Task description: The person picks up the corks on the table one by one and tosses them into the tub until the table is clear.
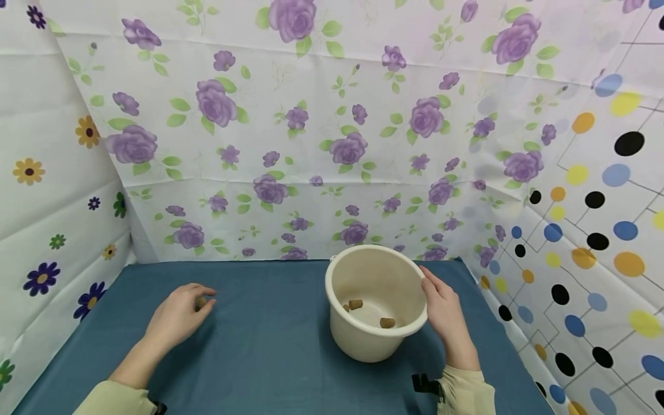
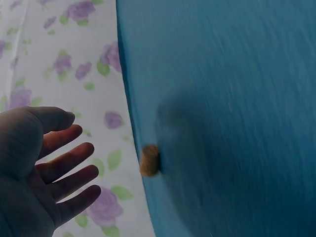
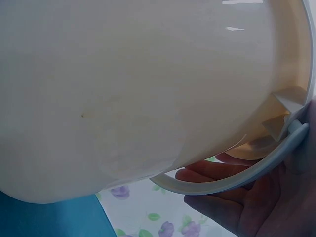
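A cream plastic bucket (image 1: 363, 346) stands on the blue cloth, its mouth tilted a little toward me. My right hand (image 1: 444, 314) grips its rim on the right side. From the right wrist, the bucket's wall (image 3: 138, 98) fills most of the view, and fingers (image 3: 217, 170) show behind its curved handle (image 3: 212, 187). Inside the bucket lie a few brown corks (image 1: 387, 323). Over on the left, my left hand (image 1: 178, 314) hovers above the cloth with fingers spread and relaxed. Beyond its fingertips, a single cork (image 2: 149, 160) lies near the cloth's far edge.
Blue cloth (image 1: 264, 334) covers the table between the two hands. Behind it hangs a white sheet with purple roses (image 1: 347, 148). A daisy-patterned sheet (image 1: 41, 219) bounds the left side, and a dotted one (image 1: 596, 259) bounds the right.
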`<state>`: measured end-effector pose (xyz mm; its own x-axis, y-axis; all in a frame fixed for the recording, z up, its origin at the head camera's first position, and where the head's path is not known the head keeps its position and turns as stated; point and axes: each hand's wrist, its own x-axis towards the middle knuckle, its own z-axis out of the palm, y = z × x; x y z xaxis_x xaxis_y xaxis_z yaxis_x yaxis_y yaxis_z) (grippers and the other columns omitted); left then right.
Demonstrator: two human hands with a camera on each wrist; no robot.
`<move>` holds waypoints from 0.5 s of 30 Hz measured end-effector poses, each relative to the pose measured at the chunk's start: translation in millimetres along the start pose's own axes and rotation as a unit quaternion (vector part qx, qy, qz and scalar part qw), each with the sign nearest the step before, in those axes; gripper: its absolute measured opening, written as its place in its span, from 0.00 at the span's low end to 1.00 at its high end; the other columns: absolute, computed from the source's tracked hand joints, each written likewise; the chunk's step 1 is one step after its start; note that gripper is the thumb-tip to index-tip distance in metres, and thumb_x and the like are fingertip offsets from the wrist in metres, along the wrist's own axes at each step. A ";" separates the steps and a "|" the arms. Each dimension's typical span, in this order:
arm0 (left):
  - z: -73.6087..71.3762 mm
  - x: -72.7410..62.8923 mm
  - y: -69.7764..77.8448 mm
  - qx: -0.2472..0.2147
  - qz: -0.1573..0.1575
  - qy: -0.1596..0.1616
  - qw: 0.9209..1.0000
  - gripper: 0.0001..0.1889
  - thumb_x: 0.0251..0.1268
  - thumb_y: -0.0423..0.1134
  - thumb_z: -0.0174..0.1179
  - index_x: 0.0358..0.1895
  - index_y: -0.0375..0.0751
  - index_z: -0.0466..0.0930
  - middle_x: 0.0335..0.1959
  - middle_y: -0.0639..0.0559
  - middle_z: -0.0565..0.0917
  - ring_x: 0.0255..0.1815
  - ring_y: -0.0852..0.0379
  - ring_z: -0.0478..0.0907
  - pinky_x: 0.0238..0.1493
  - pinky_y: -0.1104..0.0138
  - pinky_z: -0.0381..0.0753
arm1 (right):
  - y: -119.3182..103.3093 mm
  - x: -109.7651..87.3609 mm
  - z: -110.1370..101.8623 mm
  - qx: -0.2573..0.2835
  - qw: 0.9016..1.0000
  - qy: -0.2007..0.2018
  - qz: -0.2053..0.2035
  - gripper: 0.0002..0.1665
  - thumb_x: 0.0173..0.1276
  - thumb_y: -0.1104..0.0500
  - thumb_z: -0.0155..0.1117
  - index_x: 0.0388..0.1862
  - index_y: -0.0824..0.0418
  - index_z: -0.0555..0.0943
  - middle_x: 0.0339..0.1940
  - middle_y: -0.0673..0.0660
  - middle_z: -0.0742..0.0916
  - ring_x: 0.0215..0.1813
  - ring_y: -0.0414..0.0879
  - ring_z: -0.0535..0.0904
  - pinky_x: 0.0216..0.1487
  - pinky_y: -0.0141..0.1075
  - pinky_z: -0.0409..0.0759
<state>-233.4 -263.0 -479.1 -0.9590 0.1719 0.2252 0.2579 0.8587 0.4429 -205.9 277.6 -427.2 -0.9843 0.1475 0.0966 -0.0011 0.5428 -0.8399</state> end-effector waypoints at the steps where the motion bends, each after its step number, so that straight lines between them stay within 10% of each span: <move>1: -0.1 1.1 -3.8 0.007 0.000 -0.001 1.000 0.12 0.71 0.35 0.71 0.53 0.35 0.90 0.51 0.36 0.86 0.37 0.49 0.85 0.29 0.56 0.83 | 0.4 0.0 -0.1 0.000 1.000 0.001 -0.001 0.35 0.90 0.41 0.42 0.87 0.54 0.65 0.76 0.68 0.77 0.69 0.63 0.81 0.62 0.55 0.83; 15: 2.4 14.0 -46.0 0.067 0.012 -0.049 0.996 0.13 0.65 0.29 0.73 0.51 0.33 0.90 0.55 0.29 0.83 0.56 0.27 0.80 0.49 0.37 0.82 | -0.9 -1.6 -1.6 -0.004 1.000 0.001 -0.001 0.34 0.91 0.41 0.41 0.86 0.54 0.65 0.77 0.67 0.76 0.71 0.63 0.79 0.66 0.59 0.80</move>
<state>-259.0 -298.9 -498.4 -0.9612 0.2339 0.1463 0.2695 0.9094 0.3169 -204.0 278.3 -425.8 -0.9839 0.1478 0.1001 -0.0025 0.5494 -0.8356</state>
